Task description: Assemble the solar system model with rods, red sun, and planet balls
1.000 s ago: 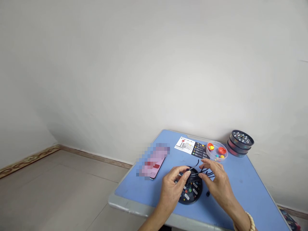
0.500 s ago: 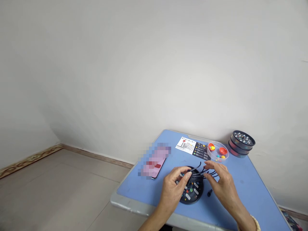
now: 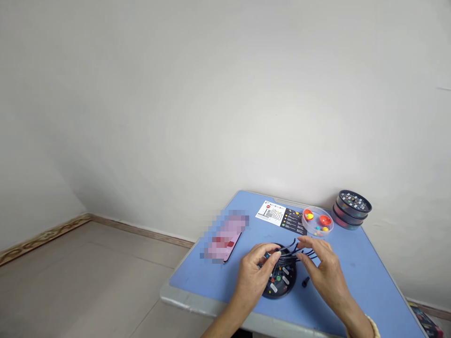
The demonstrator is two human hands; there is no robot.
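Blue table [image 3: 352, 286], pegged tray [image 3: 276, 295], hands [image 3: 252, 277] [image 3: 326, 274] gripping rods [image 3: 292, 253]

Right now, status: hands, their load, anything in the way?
Left hand, right hand both pinching bundle of thin black rods. Bundle above round black disc with coloured dots. Small black peg loose beside right hand.

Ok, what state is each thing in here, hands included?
Left hand: fingers pinched on the bundle of thin black rods.
Right hand: fingers curled over the rods' fanned ends; grip unclear.
Round black plastic tray: open, flat on the blue table, coloured pieces inside.
Small black peg: lying loose on the table.
Clear round plastic dish: uncovered, holding coloured balls.
Stack of black round trays: upright, untouched.
Printed paper sheet: lying flat.
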